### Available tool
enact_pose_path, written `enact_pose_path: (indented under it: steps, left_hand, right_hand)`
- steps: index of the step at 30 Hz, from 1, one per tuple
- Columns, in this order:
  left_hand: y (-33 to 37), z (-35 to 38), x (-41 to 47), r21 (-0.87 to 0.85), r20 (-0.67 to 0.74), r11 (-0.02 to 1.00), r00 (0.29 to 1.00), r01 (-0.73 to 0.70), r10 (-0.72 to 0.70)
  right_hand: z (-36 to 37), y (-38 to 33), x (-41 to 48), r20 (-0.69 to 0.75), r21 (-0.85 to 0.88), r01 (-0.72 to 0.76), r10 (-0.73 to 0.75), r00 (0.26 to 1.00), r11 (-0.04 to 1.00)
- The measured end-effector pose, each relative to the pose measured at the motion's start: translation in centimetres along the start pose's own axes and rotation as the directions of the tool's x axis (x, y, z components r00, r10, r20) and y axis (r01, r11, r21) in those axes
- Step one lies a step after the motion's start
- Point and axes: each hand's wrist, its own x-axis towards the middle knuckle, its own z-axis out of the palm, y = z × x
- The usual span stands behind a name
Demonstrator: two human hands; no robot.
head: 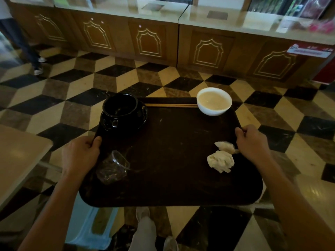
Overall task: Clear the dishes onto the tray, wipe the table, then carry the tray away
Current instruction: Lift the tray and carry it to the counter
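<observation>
Dark tray (172,160) held level above the chequered floor (72,98), clear of the table (16,153) at left. Left hand (79,156) grips its left rim, right hand (253,144) its right rim. On it: black pot (120,109) on a black plate (140,116) far left, chopsticks (170,105), white bowl (213,101) far right, clear plastic cup (113,167) on its side, two crumpled napkins (221,161). Wooden counter (148,42) beyond

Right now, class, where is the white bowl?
In the head view, the white bowl sits at the tray's far right corner, with the chopsticks' tips beside it.
</observation>
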Motion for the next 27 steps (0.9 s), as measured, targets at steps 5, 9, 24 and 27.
enact_pose_path:
  steps: [5,9,24,27]
  left_hand:
    - [0.5,0.9,5.1,0.003,0.013,1.0,1.0,0.003,-0.003]
    - [0.9,1.5,10.3,0.011,-0.004,1.0,1.0,0.002,-0.002]
    - [2.7,2.5,29.5,-0.027,0.033,0.998,0.998,-0.056,0.057]
    - [3.3,3.1,32.0,-0.018,0.027,0.996,0.995,-0.091,0.091]
  right_hand:
    - [1.9,-2.7,4.0,-0.006,0.004,-0.008,0.008,1.0,1.0]
    - [3.6,-5.5,7.5,-0.018,0.0,-0.004,0.004,1.0,1.0]
    - [9.0,-15.4,20.1,-0.087,0.02,0.004,-0.002,0.996,1.0]
    - [9.5,-16.5,22.2,-0.092,0.021,-0.004,0.006,0.996,1.0]
